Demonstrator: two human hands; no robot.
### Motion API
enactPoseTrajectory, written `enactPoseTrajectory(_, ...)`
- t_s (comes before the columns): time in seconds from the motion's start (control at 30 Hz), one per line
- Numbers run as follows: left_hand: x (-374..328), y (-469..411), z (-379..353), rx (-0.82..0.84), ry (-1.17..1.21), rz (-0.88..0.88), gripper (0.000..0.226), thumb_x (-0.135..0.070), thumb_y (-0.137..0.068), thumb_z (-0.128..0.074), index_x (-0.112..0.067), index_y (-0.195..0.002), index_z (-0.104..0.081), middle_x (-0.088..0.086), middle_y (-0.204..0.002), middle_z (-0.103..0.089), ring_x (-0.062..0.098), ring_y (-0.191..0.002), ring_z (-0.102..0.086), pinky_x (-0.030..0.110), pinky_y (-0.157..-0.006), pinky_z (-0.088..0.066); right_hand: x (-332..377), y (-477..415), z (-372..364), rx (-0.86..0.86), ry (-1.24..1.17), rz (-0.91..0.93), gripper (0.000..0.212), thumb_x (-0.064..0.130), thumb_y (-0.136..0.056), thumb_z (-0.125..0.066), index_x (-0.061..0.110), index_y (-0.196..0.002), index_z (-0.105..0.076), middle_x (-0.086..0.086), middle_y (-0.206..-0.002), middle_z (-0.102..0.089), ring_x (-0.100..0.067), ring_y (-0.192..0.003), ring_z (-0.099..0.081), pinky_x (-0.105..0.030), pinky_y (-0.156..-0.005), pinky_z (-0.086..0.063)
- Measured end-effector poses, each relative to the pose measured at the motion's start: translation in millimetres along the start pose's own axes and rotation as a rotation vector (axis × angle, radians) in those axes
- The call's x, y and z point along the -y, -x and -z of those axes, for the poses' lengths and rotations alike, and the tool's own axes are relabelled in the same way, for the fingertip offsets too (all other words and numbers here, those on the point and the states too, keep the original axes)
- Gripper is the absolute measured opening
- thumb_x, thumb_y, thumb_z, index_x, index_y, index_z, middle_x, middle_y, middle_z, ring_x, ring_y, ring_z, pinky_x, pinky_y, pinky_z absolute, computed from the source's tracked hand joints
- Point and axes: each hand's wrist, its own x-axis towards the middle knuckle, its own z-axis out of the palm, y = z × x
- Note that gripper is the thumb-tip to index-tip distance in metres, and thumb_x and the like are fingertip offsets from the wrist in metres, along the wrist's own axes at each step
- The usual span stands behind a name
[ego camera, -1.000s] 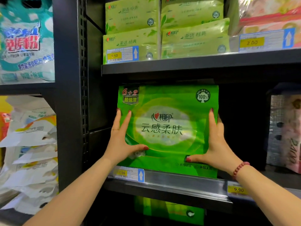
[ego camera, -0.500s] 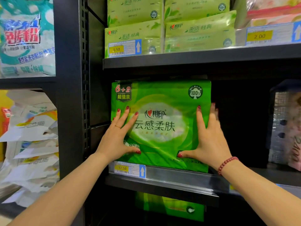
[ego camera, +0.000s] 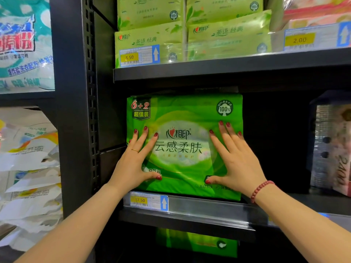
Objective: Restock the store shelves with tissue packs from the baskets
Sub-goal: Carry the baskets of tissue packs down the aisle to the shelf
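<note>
Two hands flat on one green tissue pack [ego camera: 182,112]: left hand [ego camera: 133,164] and right hand [ego camera: 237,160], fingers straight and spread, palms pressing its front face, gripping nothing. Pack stands upright on the middle shelf [ego camera: 201,206], directly under both palms, lower edge just below the thumbs. Step, as judged: seating the pack. Next probably calls for an even push back, then letting go. Baskets not in view.
</note>
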Motion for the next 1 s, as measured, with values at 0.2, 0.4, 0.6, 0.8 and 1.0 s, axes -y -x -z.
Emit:
enactPoseTrajectory(0.2, -0.8, 1.9, 2.9, 0.011, -0.015, -0.019, 0.116, -0.054, -0.063, -0.077, -0.051, -0.147, 0.002, -0.026, -0.154, 0.022, 0.012, -0.144, 0.022, 0.039, -0.113, -0.011, 6.1, 5.5, 4.4, -0.020, -0.011, -0.004, 0.123, 0.075, -0.058, -0.069, 0.019, -0.153, -0.013, -0.009, -0.160, -0.003, -0.024, -0.146, 0.002, -0.041, -0.116, -0.002)
enactPoseTrajectory(0.4, -5.0, 5.5, 7.2, -0.058, 0.029, -0.001, 0.094, -0.036, -0.074, -0.080, -0.035, -0.150, -0.024, -0.011, -0.159, -0.005, 0.016, -0.148, 0.001, 0.038, -0.116, -0.014, 7.0, 14.0, 9.0, -0.182, -0.214, 0.006, 0.078, 0.048, -0.075, -0.074, 0.015, -0.140, -0.046, -0.011, -0.150, -0.037, -0.030, -0.141, -0.031, -0.039, -0.115, -0.014)
enactPoseTrajectory(0.6, -25.7, 23.1, 24.4, -0.105, 0.019, 0.084, 0.063, -0.028, -0.081, -0.075, -0.022, -0.139, -0.050, 0.002, -0.144, -0.045, 0.021, -0.134, -0.036, 0.033, -0.108, -0.031, 20.2, 25.3, 16.9, -0.241, -0.578, -0.005, 0.059, 0.032, -0.083, -0.070, 0.015, -0.135, -0.050, -0.003, -0.141, -0.049, -0.018, -0.129, -0.044, -0.034, -0.109, -0.034)
enactPoseTrajectory(0.8, -66.4, 71.7, 52.2, -0.159, -0.135, 0.150, 0.043, -0.021, -0.083, -0.073, -0.011, -0.124, -0.063, 0.007, -0.119, -0.065, 0.026, -0.114, -0.055, 0.037, -0.094, -0.045, 40.7, 51.5, 21.6, -0.186, -0.756, 0.116, 0.050, 0.027, -0.082, -0.072, 0.011, -0.128, -0.057, -0.006, -0.126, -0.059, -0.024, -0.119, -0.051, -0.033, -0.101, -0.039)
enactPoseTrajectory(1.0, -112.8, 166.9, 76.5, -0.040, -0.290, 0.310, 0.043, -0.027, -0.087, -0.067, -0.011, -0.125, -0.062, 0.010, -0.116, -0.064, 0.030, -0.110, -0.056, 0.039, -0.088, -0.048, 77.1, 108.1, 17.2, -0.129, -0.927, 0.264, 0.043, 0.025, -0.080, -0.074, 0.009, -0.118, -0.063, -0.009, -0.110, -0.065, -0.029, -0.105, -0.058, -0.038, -0.091, -0.045)
